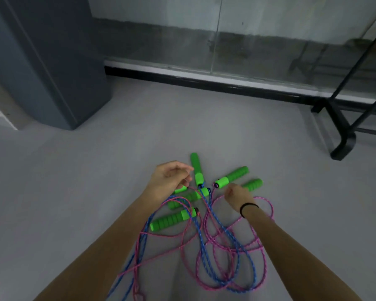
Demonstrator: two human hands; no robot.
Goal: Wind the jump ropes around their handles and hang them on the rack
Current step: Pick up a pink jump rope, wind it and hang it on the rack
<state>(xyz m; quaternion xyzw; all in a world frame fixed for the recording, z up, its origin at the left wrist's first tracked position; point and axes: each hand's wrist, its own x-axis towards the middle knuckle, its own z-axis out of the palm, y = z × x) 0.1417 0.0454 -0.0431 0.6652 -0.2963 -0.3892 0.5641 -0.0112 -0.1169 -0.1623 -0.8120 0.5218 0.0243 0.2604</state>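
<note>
Rack (343, 135) beyond tangled ropes (217, 246)

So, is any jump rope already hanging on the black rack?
No: the black rack at the right shows no rope, and the green handles with their pink and blue cords lie on the floor.

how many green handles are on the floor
6 green handles: one pointing away, two at right, one nearest, one mid-pile, one under the left hand. None seems hidden.
</note>
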